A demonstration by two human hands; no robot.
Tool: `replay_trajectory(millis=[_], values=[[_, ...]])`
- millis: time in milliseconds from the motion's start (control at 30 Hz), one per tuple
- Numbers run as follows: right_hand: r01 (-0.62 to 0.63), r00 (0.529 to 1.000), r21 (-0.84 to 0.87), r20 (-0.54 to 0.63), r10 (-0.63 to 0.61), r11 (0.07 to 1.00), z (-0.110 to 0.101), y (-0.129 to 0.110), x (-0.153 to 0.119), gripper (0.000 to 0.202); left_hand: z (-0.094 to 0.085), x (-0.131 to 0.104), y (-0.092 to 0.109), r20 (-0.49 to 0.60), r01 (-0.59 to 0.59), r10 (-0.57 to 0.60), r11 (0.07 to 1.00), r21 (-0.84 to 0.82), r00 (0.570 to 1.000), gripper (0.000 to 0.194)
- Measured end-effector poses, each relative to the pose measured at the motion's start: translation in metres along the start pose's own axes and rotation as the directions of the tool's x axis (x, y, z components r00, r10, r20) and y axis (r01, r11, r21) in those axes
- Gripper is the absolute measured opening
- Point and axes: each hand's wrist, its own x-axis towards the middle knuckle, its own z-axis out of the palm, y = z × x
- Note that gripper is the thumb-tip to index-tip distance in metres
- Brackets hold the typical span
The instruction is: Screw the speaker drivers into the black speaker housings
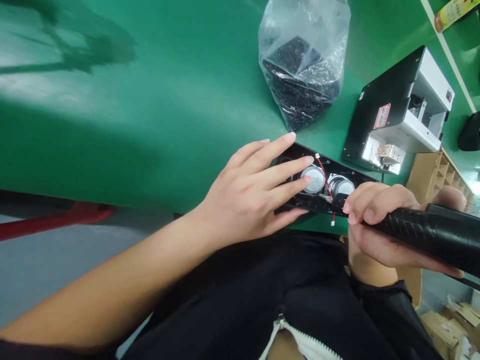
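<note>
My right hand point(382, 212) is wrapped round a black electric screwdriver point(423, 227), its nose pointing left at a long black housing point(339, 167). The bit end reaches the housing's near side; whether it sits in a screw cannot be made out. My left hand point(245, 195) lies over the housing's left part, fingers spread and palm down. Two round silver speakers point(313, 180) are set in the housing, and my left fingertips touch the left one. A thin red wire point(323, 175) runs between them with a white connector point(317, 156). Another white plug point(332, 223) hangs off the near edge.
Beyond the housing stands a clear plastic bag point(303, 75) of black parts. A black and silver machine point(397, 110) is at right, with a divided cardboard box point(431, 175) beside it. A bottle point(455, 14) lies far right on the green table point(168, 100).
</note>
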Motion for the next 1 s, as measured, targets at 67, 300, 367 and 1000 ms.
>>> replay_trajectory(millis=[67,300,367,1000], values=[[0.022,0.999,0.034,-0.030,-0.021,0.999,0.003,0.000,0.001,0.071,0.000,0.000,0.001,-0.001,-0.001,0.001,1.000,0.015,1.000,0.038],[0.037,0.999,-0.252,0.010,-0.036,0.967,0.005,-0.002,0.002,0.038,0.001,0.000,0.004,0.026,0.037,-0.036,0.998,-0.049,0.999,0.044],[0.044,0.999,-0.217,-0.005,-0.047,0.975,0.004,-0.002,0.002,0.041,0.000,0.001,0.005,0.046,0.060,-0.057,0.996,-0.059,0.997,0.043],[-0.393,0.766,-0.418,0.344,0.543,0.819,-0.039,-0.043,0.005,0.024,0.007,0.002,0.007,0.094,-0.058,0.051,0.995,0.080,0.994,0.050]])
